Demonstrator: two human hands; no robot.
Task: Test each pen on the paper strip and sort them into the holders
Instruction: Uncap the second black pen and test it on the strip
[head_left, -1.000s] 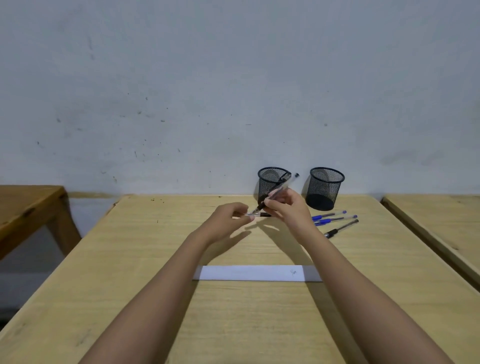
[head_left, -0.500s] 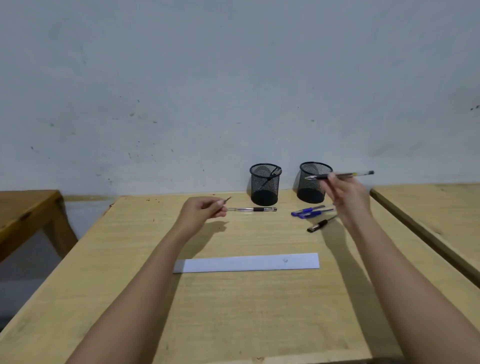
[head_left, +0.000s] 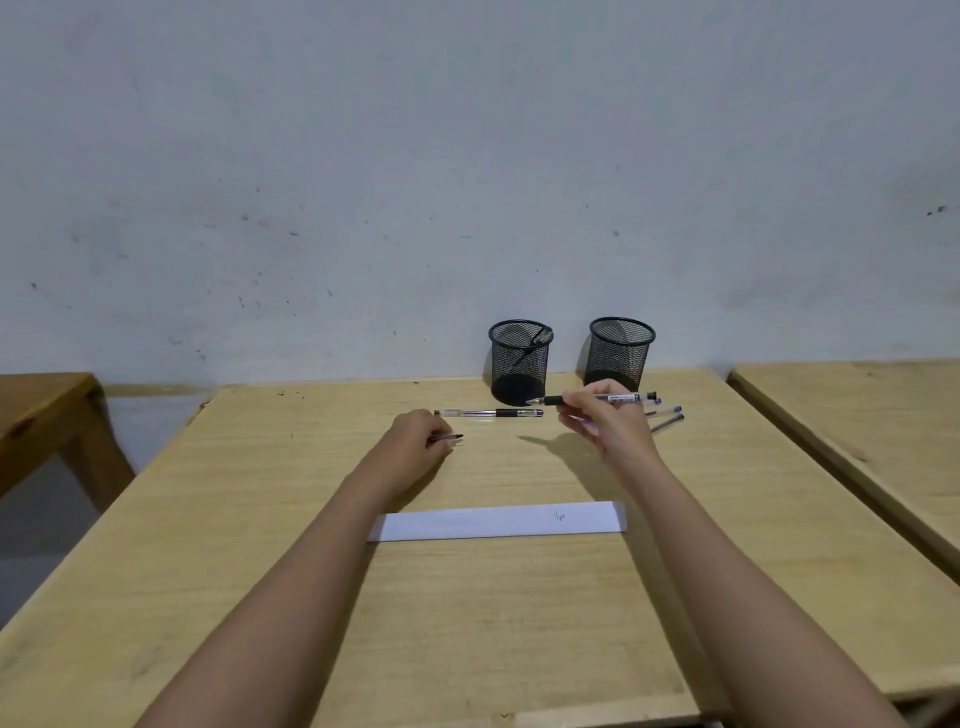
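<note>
My right hand pinches an uncapped clear pen with a black grip, held level above the table, tip pointing left. My left hand holds a small pen cap close to the tabletop. A black-grip pen lies flat between my hands, in front of the left mesh holder, which has one pen leaning inside. The right mesh holder looks empty. More pens lie behind my right hand, partly hidden. The white paper strip lies nearer me with a small scribble near its right end.
The wooden table ends at a grey wall just behind the holders. A second table stands close on the right, across a narrow gap. Another wooden table stands at the left.
My right hand has come down and leftward with the pen, from beside the right holder to in front of it. My left hand has lowered toward the table with the cap.
</note>
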